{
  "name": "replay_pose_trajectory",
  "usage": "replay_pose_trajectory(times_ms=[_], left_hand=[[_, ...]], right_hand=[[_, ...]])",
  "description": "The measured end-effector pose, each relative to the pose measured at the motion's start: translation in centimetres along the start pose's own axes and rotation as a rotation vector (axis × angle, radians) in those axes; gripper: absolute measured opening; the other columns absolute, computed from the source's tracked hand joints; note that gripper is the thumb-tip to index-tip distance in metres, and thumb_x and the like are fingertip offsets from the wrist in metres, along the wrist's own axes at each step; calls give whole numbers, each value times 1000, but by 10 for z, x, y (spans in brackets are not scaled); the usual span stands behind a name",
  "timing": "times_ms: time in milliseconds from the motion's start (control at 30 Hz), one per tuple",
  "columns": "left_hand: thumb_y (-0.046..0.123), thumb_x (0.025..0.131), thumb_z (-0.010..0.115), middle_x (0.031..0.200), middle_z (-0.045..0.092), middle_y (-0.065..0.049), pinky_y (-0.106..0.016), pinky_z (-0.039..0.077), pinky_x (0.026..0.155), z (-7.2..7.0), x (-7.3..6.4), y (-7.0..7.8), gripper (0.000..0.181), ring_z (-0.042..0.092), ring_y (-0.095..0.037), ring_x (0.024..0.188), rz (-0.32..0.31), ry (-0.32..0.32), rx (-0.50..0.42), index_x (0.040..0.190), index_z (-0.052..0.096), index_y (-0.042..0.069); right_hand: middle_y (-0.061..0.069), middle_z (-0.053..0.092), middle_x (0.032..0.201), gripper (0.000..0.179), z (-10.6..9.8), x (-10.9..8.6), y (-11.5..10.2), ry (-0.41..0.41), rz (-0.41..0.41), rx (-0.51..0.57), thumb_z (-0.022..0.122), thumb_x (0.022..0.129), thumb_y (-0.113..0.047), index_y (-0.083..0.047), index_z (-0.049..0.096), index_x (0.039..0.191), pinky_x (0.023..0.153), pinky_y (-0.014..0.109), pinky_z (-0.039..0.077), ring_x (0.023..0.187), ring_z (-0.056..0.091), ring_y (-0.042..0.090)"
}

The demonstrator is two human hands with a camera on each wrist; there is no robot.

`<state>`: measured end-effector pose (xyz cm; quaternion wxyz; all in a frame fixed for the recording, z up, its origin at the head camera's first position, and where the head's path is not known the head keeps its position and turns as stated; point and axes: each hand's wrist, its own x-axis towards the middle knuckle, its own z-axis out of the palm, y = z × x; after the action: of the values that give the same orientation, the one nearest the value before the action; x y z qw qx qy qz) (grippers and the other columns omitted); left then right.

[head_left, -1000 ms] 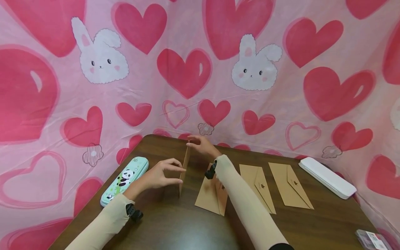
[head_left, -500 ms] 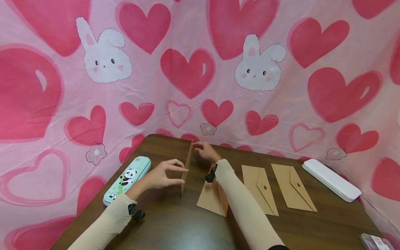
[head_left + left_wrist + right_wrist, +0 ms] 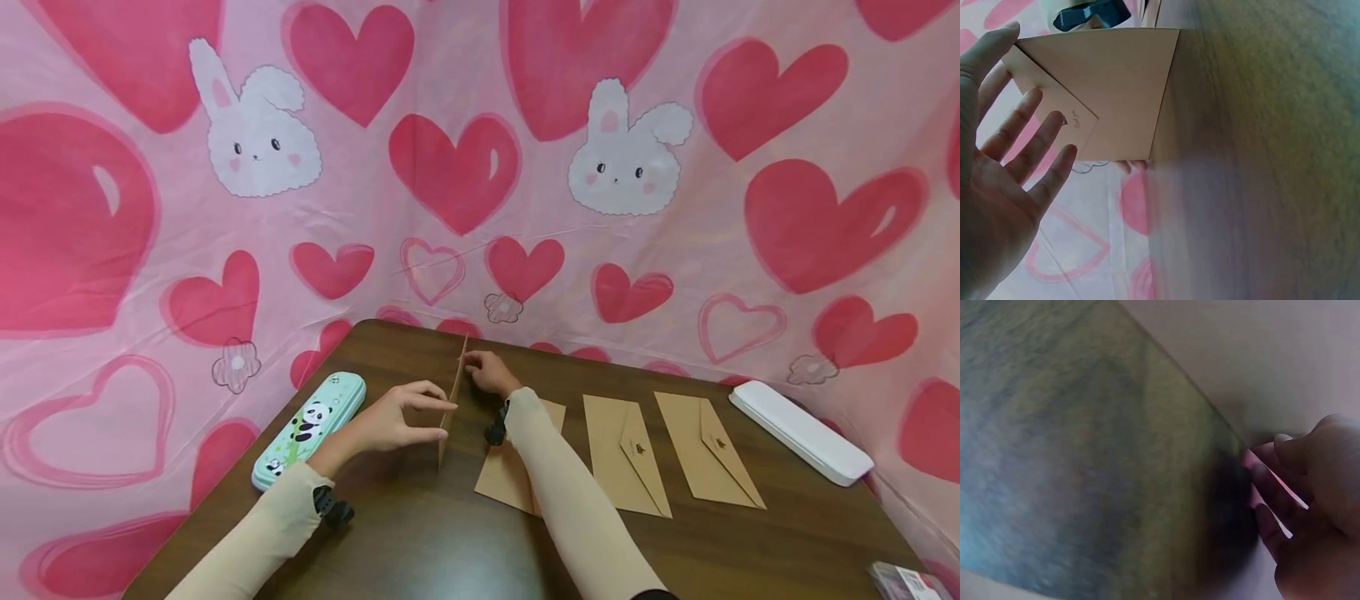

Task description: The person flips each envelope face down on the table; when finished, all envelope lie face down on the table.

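Observation:
A brown kraft envelope (image 3: 455,392) stands on its long edge on the table. My left hand (image 3: 393,421) is at its left side, fingers extended and touching near the top edge. In the left wrist view, those fingers (image 3: 1032,137) spread over the flap side of the envelope (image 3: 1110,87), the thumb by a corner. My right hand (image 3: 491,373) pinches the far end low down; in the right wrist view, thumb and fingertips of this hand (image 3: 1316,487) meet at the envelope's edge (image 3: 1254,369). Under the right forearm lies another kraft envelope (image 3: 502,479), partly hidden.
Two more kraft envelopes (image 3: 626,454) (image 3: 708,450) lie flat to the right. A mint panda pencil case (image 3: 311,425) is at the left edge, a white case (image 3: 798,432) at the right. One clear box (image 3: 903,582) sits front right. Behind the table (image 3: 420,533) hangs a pink heart-print cloth (image 3: 345,208).
My right hand has slid down the envelope's far end, from the top corner to near the tabletop. My left hand keeps its place beside the envelope. The view shifts slightly.

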<state>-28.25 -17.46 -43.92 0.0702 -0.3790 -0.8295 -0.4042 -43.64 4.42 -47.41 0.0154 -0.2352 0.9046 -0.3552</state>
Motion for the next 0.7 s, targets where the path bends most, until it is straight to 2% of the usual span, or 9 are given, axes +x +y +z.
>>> replay_pose_trajectory(times_ms=[200,433,533,700], left_hand=[[29,85,86,120,66,3,-36,51,97,0,0,1,40,63,-18,111,-10,-7,0,124,77,24],[30,84,87,120,68,3,-35,52,97,-3,2,6,40,64,-16,111,-8,-6,6,122,78,24],[31,83,87,119,69,4,-35,53,98,-5,0,7,41,64,-14,110,-2,-3,21,122,78,24],[30,83,88,120,69,5,-36,53,99,-11,-7,3,43,64,-14,111,-7,39,27,123,77,18]], right_hand=[[17,73,125,24,6,-3,-2,28,26,-45,59,101,-5,-1,73,121,102,46,53,117,66,31],[19,73,119,23,-1,-2,-6,23,32,-58,59,101,-4,2,71,119,100,44,53,110,67,29],[20,75,114,23,-9,-3,-7,24,51,1,59,101,-3,3,69,120,95,41,55,105,70,30],[23,74,113,26,-24,-6,-4,-12,85,215,59,102,-2,3,68,126,88,38,60,99,73,29]])
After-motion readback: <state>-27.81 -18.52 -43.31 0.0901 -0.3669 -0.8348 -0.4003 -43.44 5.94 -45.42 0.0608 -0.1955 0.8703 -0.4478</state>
